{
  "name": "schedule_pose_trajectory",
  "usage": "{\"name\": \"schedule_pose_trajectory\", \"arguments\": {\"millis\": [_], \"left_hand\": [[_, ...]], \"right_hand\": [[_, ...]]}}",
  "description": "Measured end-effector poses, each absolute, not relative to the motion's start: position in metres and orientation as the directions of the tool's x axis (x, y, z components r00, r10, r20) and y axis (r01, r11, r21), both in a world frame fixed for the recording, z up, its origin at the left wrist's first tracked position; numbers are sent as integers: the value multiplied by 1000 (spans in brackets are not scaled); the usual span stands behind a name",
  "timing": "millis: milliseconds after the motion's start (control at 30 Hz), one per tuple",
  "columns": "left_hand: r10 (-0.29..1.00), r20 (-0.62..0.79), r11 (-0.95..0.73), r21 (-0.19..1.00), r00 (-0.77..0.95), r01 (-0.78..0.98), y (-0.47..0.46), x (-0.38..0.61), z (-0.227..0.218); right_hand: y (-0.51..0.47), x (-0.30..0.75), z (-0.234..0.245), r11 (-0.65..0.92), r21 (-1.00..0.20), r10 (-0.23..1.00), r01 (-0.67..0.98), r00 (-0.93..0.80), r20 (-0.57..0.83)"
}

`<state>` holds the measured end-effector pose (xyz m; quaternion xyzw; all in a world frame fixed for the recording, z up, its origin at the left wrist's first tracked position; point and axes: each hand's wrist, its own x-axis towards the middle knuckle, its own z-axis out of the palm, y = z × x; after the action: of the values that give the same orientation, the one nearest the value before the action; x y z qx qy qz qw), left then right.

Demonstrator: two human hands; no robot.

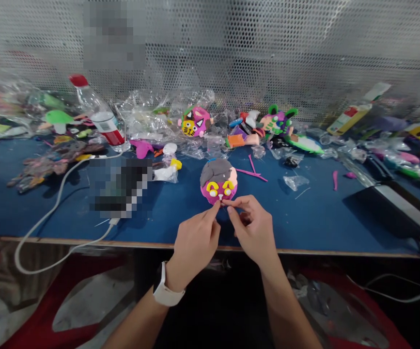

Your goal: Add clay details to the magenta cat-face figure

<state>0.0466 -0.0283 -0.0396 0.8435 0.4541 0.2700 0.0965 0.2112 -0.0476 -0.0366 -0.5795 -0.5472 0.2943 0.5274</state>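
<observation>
A round modelling-clay face [215, 177] lies on the blue table in front of me. Its top is grey, its lower part magenta, with yellow arched brows, white eyes, a small white nose and a pale pink patch at one side. My left hand [197, 237] has its index fingertip at the face's lower edge, just under the nose, the other fingers folded in. From the other side, my right hand [251, 225] brings thumb and index fingertip close together at the same spot. Whatever lies between the fingertips is too small to make out.
Thin magenta clay strips [252, 173] lie right of the face. A phone [122, 186] with a white cable [59, 201] is at left, and a black box-like object [395, 208] at right. Behind stand a bottle [104, 121], another clay face [194, 122] and plastic wrappers.
</observation>
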Motion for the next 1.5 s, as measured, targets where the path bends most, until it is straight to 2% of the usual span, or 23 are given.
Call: {"name": "schedule_pose_trajectory", "arguments": {"millis": [467,533,633,733,833,1067,1300,1400,1500], "left_hand": [[837,326,-547,492,440,677,-25,45,-39],[845,311,-533,531,434,658,-25,44,-38],[881,245,-456,669,405,587,-26,41,-33],[896,179,-365,818,406,445,-27,36,-27],[886,158,-327,880,437,344,-29,33,-24],[815,160,-426,817,557,389,-31,33,-21],[866,145,-365,837,479,407,-28,37,-21],[879,147,-362,824,454,435,-25,36,-21],[886,148,-336,858,440,388,-21,34,-22]], "right_hand": [[-45,212,-40,181,-936,952,301,183,243],[-46,211,-39,189,-932,948,310,191,256],[-49,211,-37,228,-912,928,341,207,310],[-53,211,-34,326,-871,932,368,31,362],[-56,211,-32,405,-824,914,396,-160,372],[-53,209,-40,461,-769,883,443,-146,445],[-55,211,-40,411,-785,888,464,-9,460],[-56,211,-39,393,-798,896,457,6,445],[-55,210,-40,371,-804,907,465,3,420]]}}
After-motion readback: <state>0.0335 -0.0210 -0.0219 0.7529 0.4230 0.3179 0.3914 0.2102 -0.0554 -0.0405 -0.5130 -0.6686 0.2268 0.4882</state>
